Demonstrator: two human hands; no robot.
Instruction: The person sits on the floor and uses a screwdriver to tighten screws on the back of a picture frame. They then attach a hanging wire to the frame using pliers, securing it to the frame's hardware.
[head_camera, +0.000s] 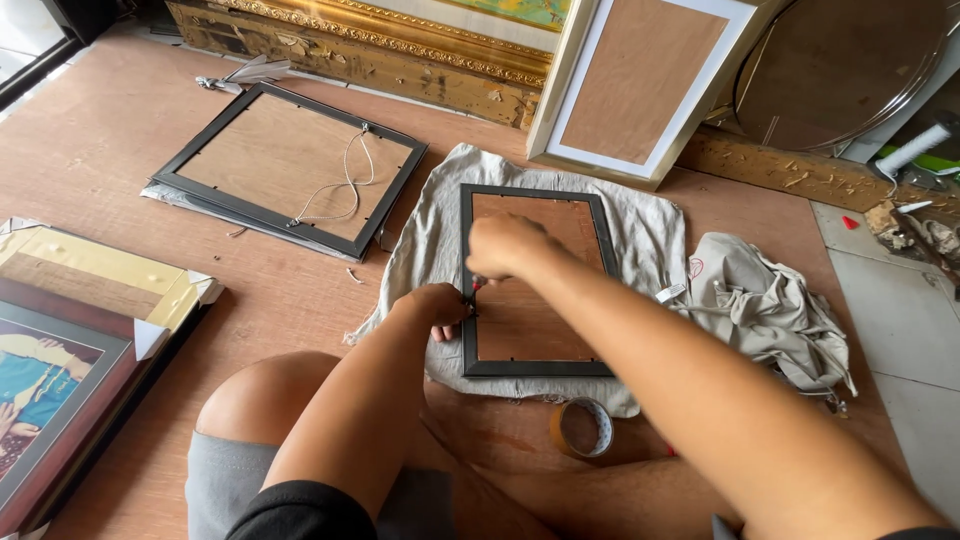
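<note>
Brown plywood floor (120, 140), framing work laid out on a grey cloth (432, 240).

On that cloth lies a small black frame (533, 368), face down; at its left rail the left hand (437, 305) curls closed against the edge, and the right hand (505, 245) closes around a small red-handled tool (477, 286), tip hidden. A tape roll (581, 428) sits just below the frame, crumpled fabric (760, 305) to its right, and a larger wired frame (290, 165) to its upper left.
</note>
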